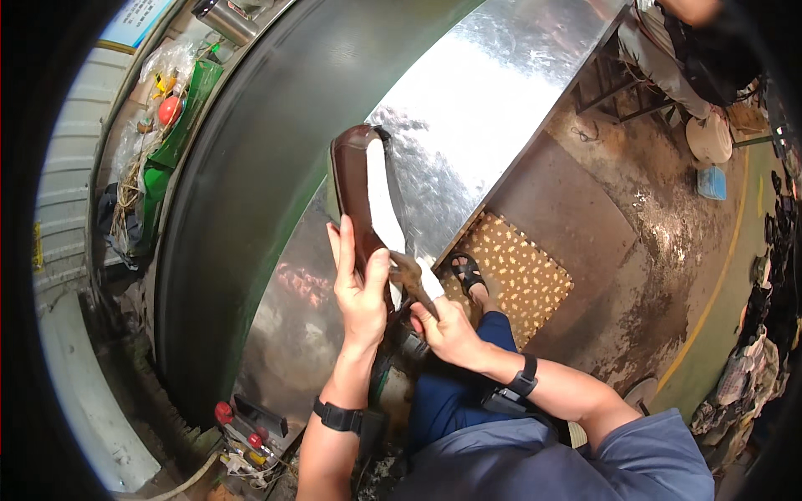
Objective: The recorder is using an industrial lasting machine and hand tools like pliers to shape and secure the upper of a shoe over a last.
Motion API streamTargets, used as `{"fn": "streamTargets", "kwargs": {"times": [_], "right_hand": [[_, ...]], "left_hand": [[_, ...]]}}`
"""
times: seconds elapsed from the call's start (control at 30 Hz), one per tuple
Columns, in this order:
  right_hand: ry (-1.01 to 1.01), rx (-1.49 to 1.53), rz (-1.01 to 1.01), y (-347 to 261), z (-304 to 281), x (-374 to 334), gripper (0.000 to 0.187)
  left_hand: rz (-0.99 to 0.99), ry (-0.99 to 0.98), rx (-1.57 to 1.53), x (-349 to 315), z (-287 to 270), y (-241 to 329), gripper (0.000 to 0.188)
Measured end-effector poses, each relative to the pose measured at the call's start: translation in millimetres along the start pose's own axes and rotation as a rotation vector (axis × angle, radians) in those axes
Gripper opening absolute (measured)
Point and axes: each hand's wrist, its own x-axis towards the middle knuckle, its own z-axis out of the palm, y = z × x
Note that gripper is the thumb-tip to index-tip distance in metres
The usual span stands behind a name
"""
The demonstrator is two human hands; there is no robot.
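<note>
A brown leather shoe [351,171] with a long white strip [382,196] along it is held slanted over the metal worktable, its rounded end pointing away from me. My left hand [361,288] grips its side, fingers behind and thumb across the near part. Close by, my right hand [451,334] is closed around the handle of a tool that looks like a hammer, its dark brownish head [406,272] against the shoe's near end. A white piece [429,280] shows beside that head; whether it belongs to the shoe I cannot tell.
The shiny metal tabletop [468,92] borders a dark conveyor belt [251,159]. Beyond the belt, a ledge carries a steel cup [225,21] and a red ball [170,109]. Red-handled tools [251,434] lie at lower left. A patterned mat [522,275] covers floor; another person [668,50] is at upper right.
</note>
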Motion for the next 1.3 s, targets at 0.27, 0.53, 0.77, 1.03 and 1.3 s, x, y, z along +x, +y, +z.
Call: {"fn": "streamTargets", "kwargs": {"times": [0.27, 0.53, 0.77, 1.03, 1.3], "right_hand": [[-0.238, -0.413, -0.106, -43, -64, 27, 0.022], [-0.033, -0.093, 0.044, -33, -25, 26, 0.021], [-0.15, -0.062, 0.229, -43, -17, 17, 0.052], [-0.273, -0.142, 0.162, -40, -58, 35, 0.03], [-0.009, 0.029, 0.201, -45, -5, 20, 0.022]], "left_hand": [[0.142, 0.016, 0.465, -1, 5, 15, 0.059], [0.158, 0.028, 0.54, -3, 6, 5, 0.06], [-0.154, 0.046, 0.198, 17, 3, 16, 0.072], [-0.016, 0.039, 0.588, 9, 12, 31, 0.063], [-0.197, 0.089, 0.337, 27, 18, 32, 0.072]]}}
